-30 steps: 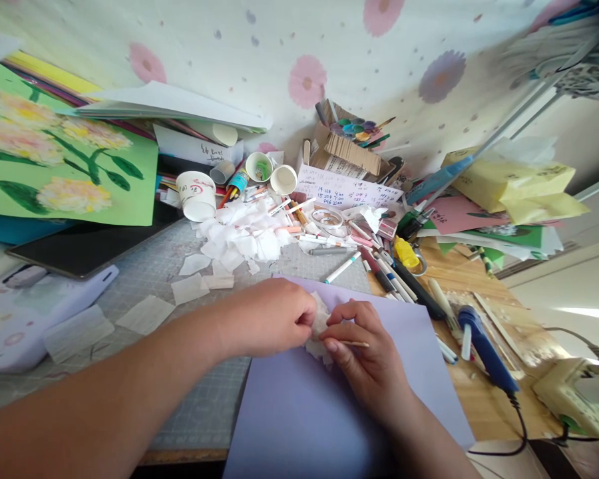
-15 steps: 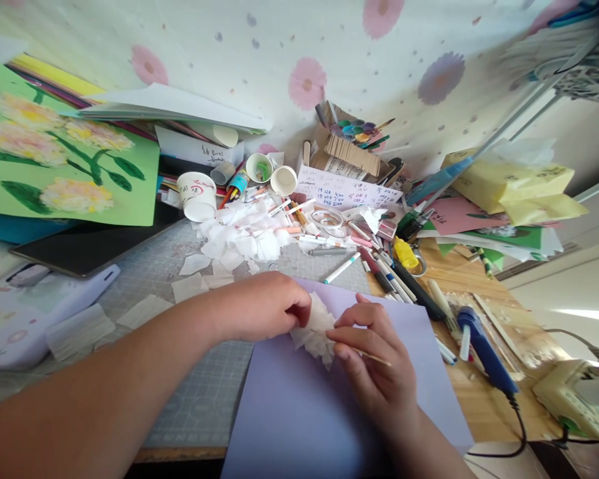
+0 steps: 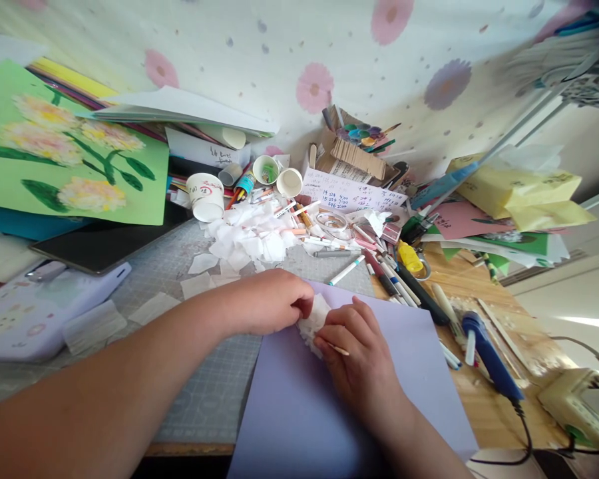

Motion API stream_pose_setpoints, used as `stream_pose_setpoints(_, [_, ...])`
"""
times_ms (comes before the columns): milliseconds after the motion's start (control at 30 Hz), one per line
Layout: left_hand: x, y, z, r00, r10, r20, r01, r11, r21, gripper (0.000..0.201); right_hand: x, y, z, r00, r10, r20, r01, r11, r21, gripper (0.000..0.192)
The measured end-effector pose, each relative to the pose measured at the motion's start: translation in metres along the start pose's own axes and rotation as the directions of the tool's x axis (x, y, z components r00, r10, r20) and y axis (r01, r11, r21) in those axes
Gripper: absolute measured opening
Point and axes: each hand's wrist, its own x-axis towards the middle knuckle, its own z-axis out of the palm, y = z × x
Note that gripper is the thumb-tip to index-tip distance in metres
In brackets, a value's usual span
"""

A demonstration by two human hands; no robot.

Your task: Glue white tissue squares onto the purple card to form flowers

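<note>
A: State the grip of each hand.

B: The left hand [image 3: 269,303] has its fingertips pressed together on the left edge of the white tissue wad [image 3: 312,319], pinching it. The right hand [image 3: 357,352] has its fingers curled onto the wad from the right, and a thin wooden stick [image 3: 338,349] is pinned under them against the tissue.

A: Location of the wad?

B: Between the two hands, at the upper left corner of the lilac paper sheet [image 3: 304,412]. The wad touches the sheet; most of it is hidden by the fingers.

A: What carries the sheet?

B: The sheet overlaps the grey cutting mat [image 3: 204,392] on its left side, and the mat lies on the wooden counter [image 3: 484,412].

A: Items near the hands?

B: Loose white tissue squares [image 3: 152,307] lie on the mat left of the left forearm. A pile of white tissue pieces [image 3: 249,236] lies further back, with a white paper cup [image 3: 207,197] tipped on its side just behind it. A blue glue gun [image 3: 489,356] lies on the counter to the right of the sheet, apart from it. Markers and pens [image 3: 384,266] are scattered between the pile and the glue gun.

A: Far left?

B: A green flower picture [image 3: 70,150] leans behind a dark tablet [image 3: 94,243].
</note>
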Motion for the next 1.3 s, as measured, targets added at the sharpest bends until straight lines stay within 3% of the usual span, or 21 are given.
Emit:
stream_pose_setpoints(200, [-0.003, 0.0, -0.002, 1.0, -0.009, -0.016, 0.009, 1.0, 0.013, 0.015, 0.001, 0.002, 0.001, 0.999, 0.053, -0.013, -0.052, 0.996, 0.076, 0.013])
stream_pose_setpoints(333, [-0.004, -0.002, -0.007, 0.998, -0.049, -0.037, 0.049, 0.999, 0.001, 0.011, -0.003, 0.016, -0.004, 0.965, 0.238, -0.107, -0.175, 0.894, 0.413, 0.013])
stream_pose_setpoints(400, [-0.004, -0.002, -0.01, 0.992, -0.093, -0.082, 0.092, 0.996, -0.018, 0.011, -0.006, 0.024, -0.005, 0.885, 0.407, -0.225, -0.21, 0.781, 0.589, 0.016])
stream_pose_setpoints(467, [-0.003, -0.001, -0.011, 0.982, -0.127, -0.141, 0.125, 0.992, -0.021, 0.011, -0.008, 0.031, -0.005, 0.749, 0.588, -0.304, -0.221, 0.655, 0.723, 0.02])
stream_pose_setpoints(567, [-0.001, 0.005, -0.01, 0.973, -0.106, -0.206, 0.111, 0.994, 0.012, 0.011, -0.008, 0.037, -0.003, 0.568, 0.787, -0.241, -0.25, 0.444, 0.86, 0.023])
stream_pose_setpoints(667, [0.002, 0.01, -0.006, 0.986, -0.069, -0.15, 0.077, 0.996, 0.049, 0.017, -0.005, 0.037, -0.004, 0.484, 0.865, -0.133, -0.263, 0.289, 0.921, 0.025])
stream_pose_setpoints(800, [0.004, 0.015, 0.002, 0.997, -0.043, -0.065, 0.048, 0.995, 0.082, 0.027, 0.0, 0.034, -0.01, 0.435, 0.9, -0.025, -0.292, 0.168, 0.942, 0.026])
stream_pose_setpoints(967, [0.004, 0.023, 0.021, 0.987, 0.055, -0.153, -0.019, 0.973, 0.231, 0.057, 0.003, 0.032, -0.012, 0.422, 0.906, -0.01, -0.298, 0.149, 0.943, 0.026])
stream_pose_setpoints(1133, [0.005, 0.034, 0.043, 0.97, 0.083, -0.229, -0.003, 0.944, 0.331, 0.056, 0.003, 0.034, -0.012, 0.441, 0.897, -0.038, -0.305, 0.19, 0.933, 0.026])
stream_pose_setpoints(1200, [0.006, 0.035, 0.044, 0.969, 0.081, -0.232, -0.001, 0.945, 0.327, 0.052, -0.002, 0.033, -0.016, 0.503, 0.858, -0.108, -0.31, 0.295, 0.904, 0.025])
stream_pose_setpoints(1300, [0.006, 0.032, 0.037, 0.975, 0.067, -0.21, -0.007, 0.961, 0.275, 0.046, -0.015, 0.031, -0.024, 0.701, 0.704, -0.112, -0.285, 0.42, 0.862, 0.027])
